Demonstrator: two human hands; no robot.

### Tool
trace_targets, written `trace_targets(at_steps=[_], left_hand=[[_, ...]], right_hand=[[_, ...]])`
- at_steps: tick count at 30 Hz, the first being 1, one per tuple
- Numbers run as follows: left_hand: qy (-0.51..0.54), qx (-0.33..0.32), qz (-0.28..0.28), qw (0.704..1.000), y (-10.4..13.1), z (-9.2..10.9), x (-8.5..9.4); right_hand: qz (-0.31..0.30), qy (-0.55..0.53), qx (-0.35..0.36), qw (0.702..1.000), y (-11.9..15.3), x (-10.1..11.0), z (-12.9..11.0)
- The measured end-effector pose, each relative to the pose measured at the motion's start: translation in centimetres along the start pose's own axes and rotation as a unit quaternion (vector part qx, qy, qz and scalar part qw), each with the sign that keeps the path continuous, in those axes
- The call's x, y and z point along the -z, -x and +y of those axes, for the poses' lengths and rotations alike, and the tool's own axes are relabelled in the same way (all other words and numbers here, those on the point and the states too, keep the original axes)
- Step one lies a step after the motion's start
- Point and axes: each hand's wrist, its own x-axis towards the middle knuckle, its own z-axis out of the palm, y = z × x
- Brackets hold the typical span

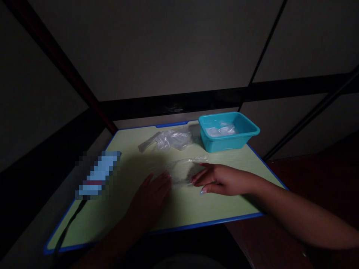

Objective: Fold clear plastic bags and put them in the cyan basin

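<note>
A clear plastic bag (pixel 179 170) lies flat on the yellow-green table, between my two hands. At its left edge rests my left hand (pixel 154 190), in shadow, with its fingers stretched out flat. My right hand (pixel 214 179) touches the bag's right side with its fingertips, fingers spread and thumb apart. Behind the bag, a crumpled heap of clear plastic (pixel 175 138) sits near the table's far edge. To the right of that heap stands a turquoise plastic basin (pixel 227 144) holding some whitish, see-through plastic pieces (pixel 221 129).
The table (pixel 112 220) has a blue rim. A blurred-out, phone-like device (pixel 101 173) lies at its left side, with a dark cable (pixel 67 228) running over the near left edge. Dark panelled walls (pixel 168 56) stand close behind the table.
</note>
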Motion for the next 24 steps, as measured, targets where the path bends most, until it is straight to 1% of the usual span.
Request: trace_targets(at_steps=[2, 4, 7, 9, 10, 13, 16, 18, 21, 24], left_hand=[[0.052, 0.008, -0.013, 0.999, 0.2, -1.0, 0.4], [0.135, 0.023, -0.028, 0.99, 0.2, -2.0, 1.1], [0.269, 0.09, -0.054, 0.957, -0.3, -3.0, 2.6], [0.327, 0.118, -0.064, 0.935, -1.1, -3.4, 3.5], [0.344, 0.123, -0.062, 0.929, -1.6, -3.7, 3.9], [0.359, 0.129, -0.046, 0.923, -3.3, -4.5, 4.6], [0.355, 0.151, -0.053, 0.921, -4.9, -5.2, 4.7], [0.345, 0.177, -0.063, 0.92, -5.7, -5.5, 4.4], [0.324, 0.209, -0.058, 0.921, -6.3, -5.6, 3.9], [0.278, 0.212, -0.048, 0.936, -6.3, -5.8, 3.4]], right_hand=[[0.036, -0.063, -0.018, 0.997, -0.2, 0.1, 1.0], [0.076, -0.108, -0.05, 0.99, -0.5, 0.0, 2.0], [0.141, -0.145, -0.095, 0.975, -0.8, 0.0, 3.2], [0.185, -0.156, -0.12, 0.963, -0.9, 0.2, 3.8], [0.207, -0.155, -0.133, 0.957, -0.9, 0.2, 4.1], [0.256, -0.127, -0.166, 0.944, -1.0, 0.2, 4.8], [0.278, -0.074, -0.184, 0.94, -1.3, -0.2, 5.3], [0.281, -0.016, -0.199, 0.939, -1.6, -0.6, 5.5], [0.279, 0.068, -0.224, 0.931, -2.2, -1.0, 5.6], [0.282, 0.111, -0.24, 0.922, -2.8, -1.4, 5.5]])
